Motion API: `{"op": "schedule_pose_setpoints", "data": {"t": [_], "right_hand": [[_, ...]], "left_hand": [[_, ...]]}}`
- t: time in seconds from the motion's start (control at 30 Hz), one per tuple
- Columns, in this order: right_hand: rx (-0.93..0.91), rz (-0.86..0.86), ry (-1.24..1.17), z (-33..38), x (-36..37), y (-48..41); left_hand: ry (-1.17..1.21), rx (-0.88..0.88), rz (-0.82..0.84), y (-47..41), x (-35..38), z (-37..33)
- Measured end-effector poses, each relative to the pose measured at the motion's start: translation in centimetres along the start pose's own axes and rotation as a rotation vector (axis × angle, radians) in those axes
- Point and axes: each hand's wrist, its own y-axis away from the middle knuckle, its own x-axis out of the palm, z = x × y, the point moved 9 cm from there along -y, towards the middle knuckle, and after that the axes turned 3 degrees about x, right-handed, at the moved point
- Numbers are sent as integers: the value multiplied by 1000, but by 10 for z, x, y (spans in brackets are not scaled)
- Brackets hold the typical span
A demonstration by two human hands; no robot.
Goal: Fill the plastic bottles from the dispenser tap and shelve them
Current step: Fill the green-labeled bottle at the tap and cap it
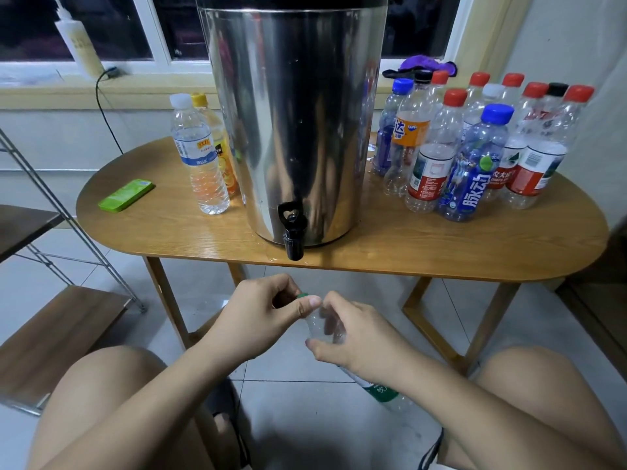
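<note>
- Head view: the bottle [323,329] is held low between the knees, below the bench [441,245] edge. Its long axis slants from the green cap [303,295], up and away, down to its base by the right thigh.
- The left hand [258,313] pinches the cap; the right hand [359,337] is curled round the bottle's shoulder just beneath.
- The tap [292,232] overhangs the bench edge almost straight above the cap. Once uncapped, the right hand, the one carrying the bottle, likely need only lift the neck upright to the spout.
</note>
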Motion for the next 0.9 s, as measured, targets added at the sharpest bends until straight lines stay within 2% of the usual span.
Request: {"op": "schedule_pose_setpoints", "data": {"t": [0.1, 0.23, 0.3, 0.47, 0.73, 0.9], "right_hand": [[-9, 2, 47, -1, 0, 1], [-17, -12, 29, -6, -6, -2], [-25, -10, 16, -8, -6, -3], [-38, -10, 25, -7, -2, -5], [-29, -117, -96, -6, -7, -15], [-28, -161, -159, -4, -4, -27]], "left_hand": [[-71, 72, -6, 0, -1, -2], [172, 150, 145, 1, 1, -12], [170, 160, 158, 0, 0, -11], [4, 112, -17, -4, -16, -5], [-253, 57, -312, -22, -82, 15], [-361, -85, -320, -47, -105, 40]]}}
